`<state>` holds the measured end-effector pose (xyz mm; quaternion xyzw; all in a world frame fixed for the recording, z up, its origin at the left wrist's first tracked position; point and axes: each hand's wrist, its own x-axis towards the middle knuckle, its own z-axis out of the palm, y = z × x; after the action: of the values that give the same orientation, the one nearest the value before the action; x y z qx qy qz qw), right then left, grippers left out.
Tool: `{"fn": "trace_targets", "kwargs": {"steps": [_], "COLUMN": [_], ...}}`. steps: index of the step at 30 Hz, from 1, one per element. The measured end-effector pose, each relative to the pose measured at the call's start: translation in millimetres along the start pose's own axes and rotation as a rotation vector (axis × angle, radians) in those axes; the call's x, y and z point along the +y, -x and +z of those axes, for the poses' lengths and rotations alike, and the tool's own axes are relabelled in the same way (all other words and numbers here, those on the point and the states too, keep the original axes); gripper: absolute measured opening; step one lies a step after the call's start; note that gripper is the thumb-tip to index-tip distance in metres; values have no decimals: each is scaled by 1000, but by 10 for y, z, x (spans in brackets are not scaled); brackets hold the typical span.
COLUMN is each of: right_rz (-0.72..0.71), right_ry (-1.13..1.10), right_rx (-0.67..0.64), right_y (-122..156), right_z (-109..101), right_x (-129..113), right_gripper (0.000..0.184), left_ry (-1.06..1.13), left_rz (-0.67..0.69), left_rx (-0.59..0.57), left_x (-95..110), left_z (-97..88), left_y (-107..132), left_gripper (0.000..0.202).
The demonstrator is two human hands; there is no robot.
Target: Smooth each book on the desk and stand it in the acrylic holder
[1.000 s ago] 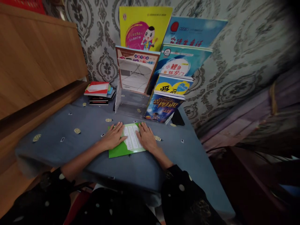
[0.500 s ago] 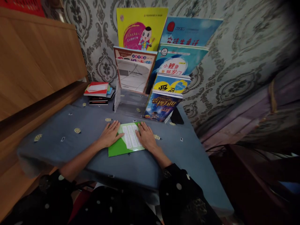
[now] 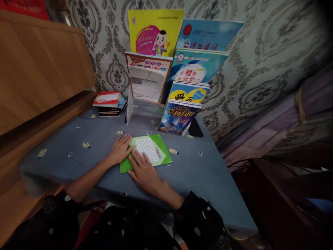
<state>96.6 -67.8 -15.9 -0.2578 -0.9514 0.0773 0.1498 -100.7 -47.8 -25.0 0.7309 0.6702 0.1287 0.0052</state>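
Observation:
A thin green book (image 3: 162, 151) with a pale printed text panel lies flat on the cloth-covered table (image 3: 99, 165). My left hand (image 3: 120, 150) rests flat on the book's left edge, fingers stretched out and pointing away from me. My right hand (image 3: 145, 173) lies on the near left part of the book, its fingers extended over the lower edge of the text panel. The two hands are close together, with the left thumb near the right fingertips. Neither hand grasps anything.
Behind the book stands a clear acrylic rack (image 3: 142, 119) holding several upright books, among them a blue one (image 3: 179, 118) and a yellow one (image 3: 156, 31). A small stack of booklets (image 3: 108, 100) sits at the back left. A dark flat object (image 3: 195, 128) lies right of the rack.
My right hand has moved left and toward me, from the book's right edge to its near left part, uncovering the right side. My left hand and the book stay in place.

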Motion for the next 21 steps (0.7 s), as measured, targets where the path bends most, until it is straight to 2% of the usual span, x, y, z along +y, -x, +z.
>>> {"fn": "trace_targets", "kwargs": {"steps": [4, 9, 12, 16, 21], "right_rz": [-92, -102, -51, -21, -13], "right_ry": [-71, -179, -232, -261, -276], "right_rx": [-39, -66, -29, 10, 38], "right_y": [183, 444, 532, 528, 498], "right_z": [-20, -216, -293, -299, -303], "right_x": [-45, 44, 63, 51, 42], "right_gripper": [49, 42, 39, 35, 32], "left_ry": [-2, -48, -95, -137, 29], "left_rz": [15, 48, 54, 28, -58], "left_rx": [15, 19, -38, -113, -316], "left_x": [9, 47, 111, 239, 325], "left_z": [-27, -165, -289, -409, -489], "left_y": [16, -16, -121, -377, -725], "left_gripper": [56, 48, 46, 47, 46]}}
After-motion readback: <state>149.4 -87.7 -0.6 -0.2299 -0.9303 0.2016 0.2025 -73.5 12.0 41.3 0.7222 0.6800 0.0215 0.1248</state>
